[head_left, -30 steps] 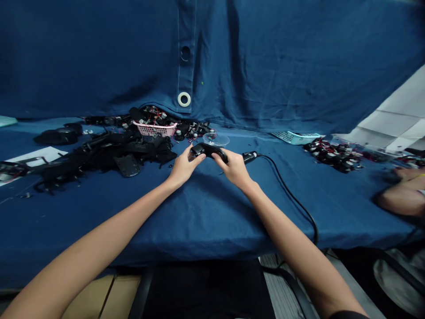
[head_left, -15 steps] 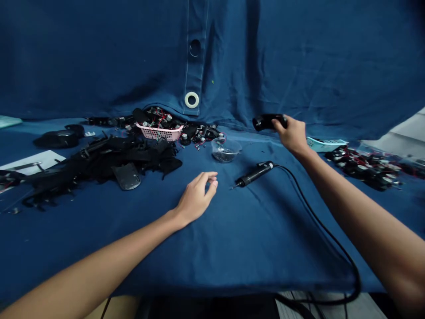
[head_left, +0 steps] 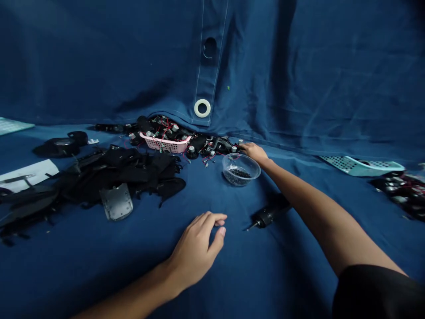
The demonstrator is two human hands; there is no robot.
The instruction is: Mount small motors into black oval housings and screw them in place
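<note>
My left hand [head_left: 199, 248] rests over the blue cloth [head_left: 149, 252] in the lower middle, fingers loosely curled and thumb apart, holding nothing. My right hand [head_left: 255, 153] reaches to the right end of the pile of small black parts with wires [head_left: 212, 146]. Its fingertips are at a dark part there, and whether they grip it is too small to tell. Just in front of that hand stands a clear round bowl [head_left: 241, 170] with small dark pieces inside. A black electric screwdriver [head_left: 265, 217] lies under my right forearm, its tip pointing left.
A pink basket [head_left: 166, 145] of wired parts stands at the back. Black plastic shells [head_left: 116, 173] are heaped at left, beside a grey cover [head_left: 117, 202] and white paper [head_left: 33, 173]. A teal basket [head_left: 361, 166] and more wired parts [head_left: 405, 190] lie at right.
My right hand has moved left and down to the wired parts, and the black cylindrical part it held is no longer seen in it. The view has shifted, with my left hand appearing nearer.
</note>
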